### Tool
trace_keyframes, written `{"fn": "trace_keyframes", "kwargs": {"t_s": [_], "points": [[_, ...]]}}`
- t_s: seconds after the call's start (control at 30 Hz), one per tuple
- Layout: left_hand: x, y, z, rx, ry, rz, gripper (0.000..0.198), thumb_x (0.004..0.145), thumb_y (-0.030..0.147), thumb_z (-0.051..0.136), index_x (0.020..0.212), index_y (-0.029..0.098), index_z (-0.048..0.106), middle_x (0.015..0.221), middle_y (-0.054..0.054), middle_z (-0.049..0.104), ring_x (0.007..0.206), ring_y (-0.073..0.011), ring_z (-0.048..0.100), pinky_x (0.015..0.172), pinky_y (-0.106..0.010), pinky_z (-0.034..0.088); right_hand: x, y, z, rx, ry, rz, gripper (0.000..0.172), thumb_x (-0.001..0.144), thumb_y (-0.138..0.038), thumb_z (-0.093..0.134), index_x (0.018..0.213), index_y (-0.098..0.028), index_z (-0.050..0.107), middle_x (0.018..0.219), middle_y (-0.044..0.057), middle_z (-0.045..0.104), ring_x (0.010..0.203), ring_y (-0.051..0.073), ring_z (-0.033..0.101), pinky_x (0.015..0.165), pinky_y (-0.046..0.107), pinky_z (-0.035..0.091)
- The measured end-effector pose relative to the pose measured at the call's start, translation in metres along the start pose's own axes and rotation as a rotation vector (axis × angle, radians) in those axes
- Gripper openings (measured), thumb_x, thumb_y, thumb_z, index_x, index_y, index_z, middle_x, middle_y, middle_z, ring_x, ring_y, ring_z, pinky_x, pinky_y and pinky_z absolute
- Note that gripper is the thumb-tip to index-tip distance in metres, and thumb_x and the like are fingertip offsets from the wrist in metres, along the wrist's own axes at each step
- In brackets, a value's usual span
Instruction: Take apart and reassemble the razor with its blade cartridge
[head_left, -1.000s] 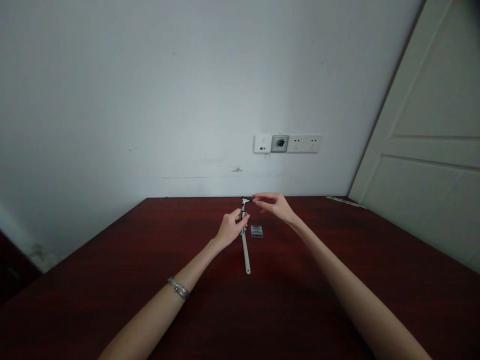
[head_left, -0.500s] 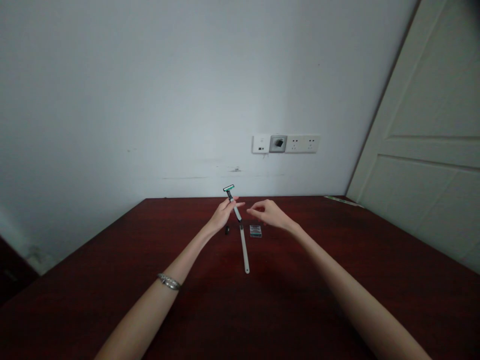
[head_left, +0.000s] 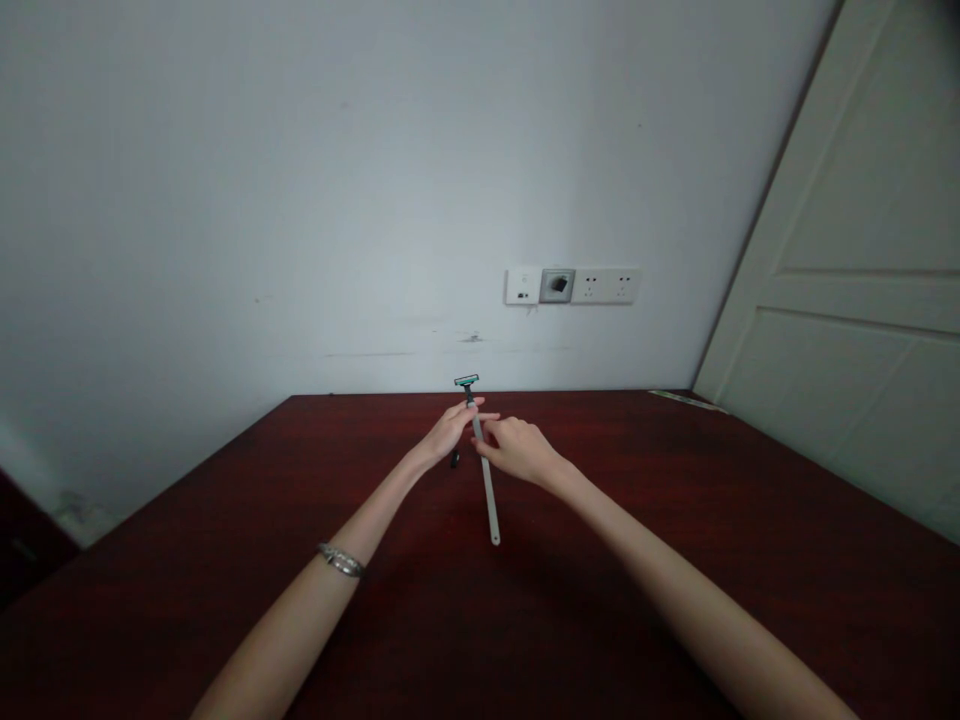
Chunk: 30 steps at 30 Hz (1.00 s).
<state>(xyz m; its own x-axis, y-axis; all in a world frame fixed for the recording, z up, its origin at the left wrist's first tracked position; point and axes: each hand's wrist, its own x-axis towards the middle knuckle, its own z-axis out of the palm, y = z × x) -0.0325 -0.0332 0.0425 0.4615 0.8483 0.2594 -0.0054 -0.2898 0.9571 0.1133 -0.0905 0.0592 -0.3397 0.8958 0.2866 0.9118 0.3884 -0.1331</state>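
A razor (head_left: 466, 381) with a green-edged head points up and away, tilted slightly. My left hand (head_left: 444, 434) is closed around the upper part of its light handle, just below the head. The fingers of my right hand (head_left: 517, 446) pinch the lower end of that handle. In line below it lies a long white handle piece (head_left: 490, 505) with a hole at its near end; whether the two parts touch is hidden by my right fingers. Just below my left hand, a small black piece (head_left: 454, 459) rests on the table.
The dark red wooden table (head_left: 420, 620) meets a white wall at the back. Sockets and switch plates (head_left: 572, 286) sit on the wall. A pale panelled door (head_left: 847, 300) stands at the right, and a thin patterned strip (head_left: 686, 401) lies near the back right corner.
My right hand has moved left and down onto the lower end of the razor, hiding the small clear case. The razor has turned a little more upright and its head has shifted right.
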Motion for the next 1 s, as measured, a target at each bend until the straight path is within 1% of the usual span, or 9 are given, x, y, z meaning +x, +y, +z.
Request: {"fn": "trace_keyframes", "kwargs": {"t_s": [0.13, 0.23, 0.33, 0.43, 0.47, 0.57, 0.67, 0.83, 1.0], "points": [[0.001, -0.001, 0.001, 0.064, 0.021, 0.003, 0.039, 0.084, 0.037, 0.046, 0.111, 0.013, 0.060, 0.091, -0.010, 0.070, 0.096, -0.0216, 0.061, 0.087, -0.034, 0.043, -0.001, -0.007, 0.001, 0.000, 0.005, 0.036, 0.029, 0.086, -0.037, 0.042, 0.087, -0.017, 0.063, 0.087, 0.011, 0.067, 0.079, 0.023, 0.064, 0.066, 0.029, 0.043], [0.002, -0.001, -0.004, 0.142, 0.037, -0.024, 0.036, 0.082, 0.040, 0.047, 0.100, 0.015, 0.066, 0.091, -0.008, 0.070, 0.093, -0.0205, 0.061, 0.078, -0.030, 0.045, -0.001, -0.008, 0.004, 0.041, 0.012, 0.062, 0.028, 0.085, -0.034, 0.043, 0.086, -0.017, 0.065, 0.085, 0.011, 0.068, 0.080, 0.024, 0.065, 0.066, 0.028, 0.043], [-0.001, 0.004, -0.020, 0.243, -0.099, -0.164, 0.040, 0.081, 0.046, 0.047, 0.089, 0.014, 0.069, 0.086, -0.008, 0.070, 0.083, -0.0187, 0.063, 0.069, -0.027, 0.046, 0.000, -0.009, 0.008, 0.049, 0.005, 0.102, 0.033, 0.084, -0.036, 0.042, 0.081, -0.015, 0.067, 0.082, 0.014, 0.068, 0.079, 0.025, 0.065, 0.066, 0.029, 0.043], [-0.006, 0.010, -0.047, 0.354, -0.207, -0.346, 0.036, 0.075, 0.046, 0.056, 0.082, 0.013, 0.070, 0.086, -0.011, 0.071, 0.078, -0.0187, 0.065, 0.064, -0.025, 0.046, 0.000, -0.011, 0.014, 0.040, -0.010, 0.145, 0.039, 0.084, -0.041, 0.041, 0.080, -0.013, 0.068, 0.082, 0.017, 0.068, 0.079, 0.027, 0.065, 0.065, 0.031, 0.045], [-0.008, 0.011, -0.057, 0.372, -0.183, -0.346, 0.034, 0.072, 0.044, 0.060, 0.082, 0.013, 0.070, 0.089, -0.012, 0.070, 0.078, -0.0189, 0.065, 0.063, -0.025, 0.046, 0.000, -0.013, 0.017, 0.037, -0.021, 0.158, 0.040, 0.083, -0.042, 0.042, 0.081, -0.013, 0.068, 0.083, 0.017, 0.068, 0.080, 0.027, 0.065, 0.066, 0.031, 0.045], [-0.009, 0.008, -0.080, 0.372, -0.004, -0.340, 0.030, 0.069, 0.038, 0.061, 0.084, 0.013, 0.070, 0.092, -0.012, 0.070, 0.079, -0.0199, 0.066, 0.062, -0.027, 0.048, -0.001, -0.018, 0.027, 0.023, -0.063, 0.179, 0.037, 0.081, -0.040, 0.045, 0.086, -0.012, 0.069, 0.085, 0.018, 0.068, 0.083, 0.028, 0.065, 0.066, 0.031, 0.046], [-0.008, -0.003, -0.092, 0.375, 0.133, -0.353, 0.027, 0.070, 0.033, 0.059, 0.083, 0.011, 0.069, 0.090, -0.014, 0.069, 0.077, -0.0208, 0.066, 0.060, -0.027, 0.049, -0.001, -0.024, 0.038, 0.008, -0.107, 0.177, 0.034, 0.078, -0.037, 0.048, 0.089, -0.012, 0.069, 0.088, 0.018, 0.068, 0.085, 0.029, 0.065, 0.068, 0.031, 0.047], [-0.003, -0.024, -0.100, 0.391, 0.162, -0.388, 0.027, 0.073, 0.032, 0.055, 0.085, 0.011, 0.067, 0.095, -0.014, 0.068, 0.080, -0.0202, 0.066, 0.059, -0.024, 0.050, -0.003, -0.032, 0.049, -0.011, -0.144, 0.160, 0.037, 0.078, -0.038, 0.047, 0.090, -0.010, 0.069, 0.092, 0.019, 0.068, 0.087, 0.030, 0.065, 0.070, 0.034, 0.048], [0.003, -0.038, -0.107, 0.458, 0.184, -0.430, 0.024, 0.073, 0.030, 0.055, 0.084, 0.012, 0.065, 0.102, -0.011, 0.067, 0.084, -0.0196, 0.066, 0.058, -0.022, 0.051, -0.005, -0.038, 0.050, -0.017, -0.181, 0.157, 0.038, 0.078, -0.038, 0.047, 0.090, -0.010, 0.069, 0.093, 0.018, 0.068, 0.089, 0.029, 0.065, 0.072, 0.035, 0.048]]}}
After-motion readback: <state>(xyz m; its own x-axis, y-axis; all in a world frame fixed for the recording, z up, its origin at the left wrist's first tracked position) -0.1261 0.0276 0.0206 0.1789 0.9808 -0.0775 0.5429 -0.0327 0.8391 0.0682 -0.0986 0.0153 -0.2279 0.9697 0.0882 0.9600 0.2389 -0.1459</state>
